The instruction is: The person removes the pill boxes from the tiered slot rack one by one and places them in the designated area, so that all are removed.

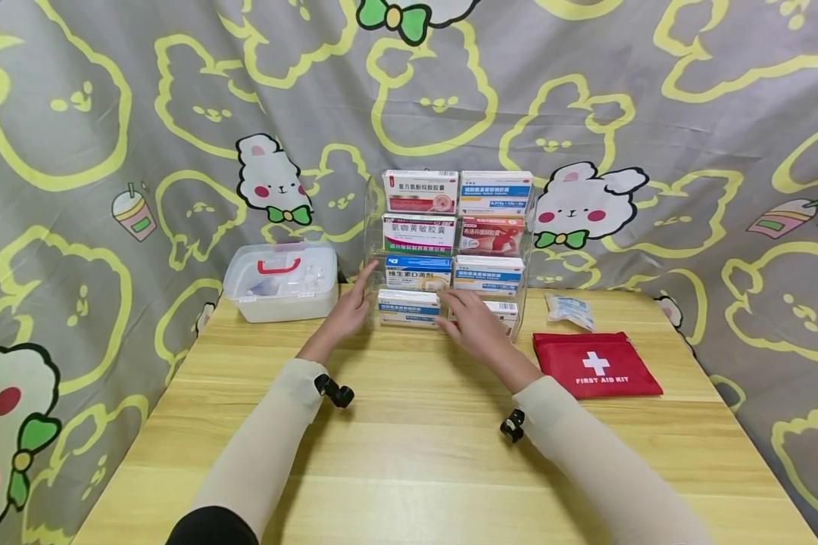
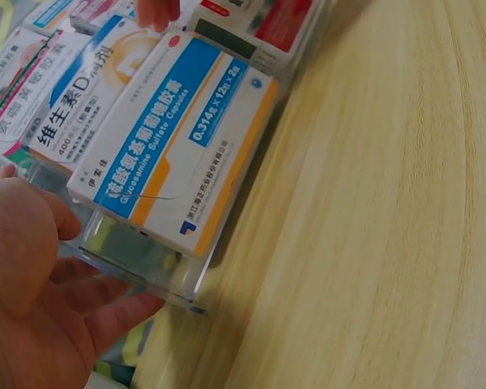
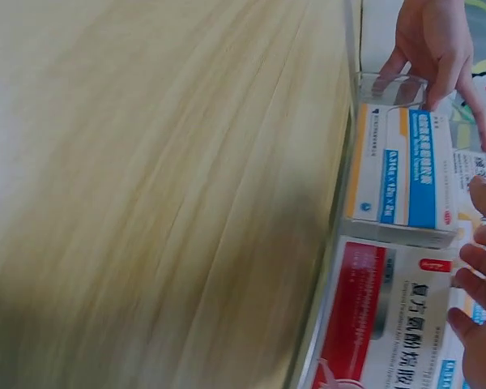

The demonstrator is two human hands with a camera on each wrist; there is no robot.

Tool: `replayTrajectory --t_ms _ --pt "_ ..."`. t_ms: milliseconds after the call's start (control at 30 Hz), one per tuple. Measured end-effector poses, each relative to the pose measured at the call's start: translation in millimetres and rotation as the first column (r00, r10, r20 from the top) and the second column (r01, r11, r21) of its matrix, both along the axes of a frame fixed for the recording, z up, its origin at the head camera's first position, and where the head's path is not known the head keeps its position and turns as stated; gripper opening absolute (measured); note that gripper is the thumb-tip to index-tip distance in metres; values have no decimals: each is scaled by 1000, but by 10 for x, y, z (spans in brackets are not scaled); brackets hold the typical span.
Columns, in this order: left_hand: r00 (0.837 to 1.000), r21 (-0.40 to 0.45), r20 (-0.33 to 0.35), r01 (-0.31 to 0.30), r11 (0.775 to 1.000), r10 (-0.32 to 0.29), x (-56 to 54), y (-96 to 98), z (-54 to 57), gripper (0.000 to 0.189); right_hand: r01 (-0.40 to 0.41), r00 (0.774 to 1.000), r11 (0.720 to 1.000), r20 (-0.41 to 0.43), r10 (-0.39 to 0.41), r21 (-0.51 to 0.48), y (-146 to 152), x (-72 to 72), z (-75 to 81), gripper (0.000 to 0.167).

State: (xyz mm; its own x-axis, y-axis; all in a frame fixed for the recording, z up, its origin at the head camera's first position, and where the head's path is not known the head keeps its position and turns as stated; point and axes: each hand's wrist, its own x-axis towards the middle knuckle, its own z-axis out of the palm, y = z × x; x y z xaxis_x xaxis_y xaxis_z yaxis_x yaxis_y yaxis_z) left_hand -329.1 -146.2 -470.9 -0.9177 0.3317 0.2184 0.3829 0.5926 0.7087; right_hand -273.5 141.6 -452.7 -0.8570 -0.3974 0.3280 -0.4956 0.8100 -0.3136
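A clear stepped display rack (image 2: 146,279) holds medicine boxes in two columns against the back curtain. My left hand (image 1: 346,310) is at the rack's left side, fingers spread along its edge. Over the lower rows, my right hand (image 1: 477,322) has its fingers loosely bent, with nothing seen in its grasp. Left of those fingers, a blue-and-white glucosamine capsule box (image 1: 409,306) sits in the bottom row. Above it stands a vitamin D drops box (image 1: 416,274). My right hand partly covers the red-and-white box (image 3: 389,312) at bottom right.
Left of the rack stands a translucent lidded box (image 1: 282,291) with a red handle. To the right lie a red first aid pouch (image 1: 598,371) and a small clear packet (image 1: 569,310). A patterned curtain (image 1: 436,113) hangs behind the wooden table (image 1: 395,454).
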Motion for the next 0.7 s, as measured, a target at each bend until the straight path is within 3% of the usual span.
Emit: replayTrajectory --t_ms 267,700 --pt "1000 -7 20 -24 1000 24 7 2 -39 74 -15 1000 992 -29 12 -125 -33 -109 -129 51" --pt "997 -4 56 -46 999 46 0 15 -74 84 135 988 943 112 -106 -304 -164 -129 -110 44"
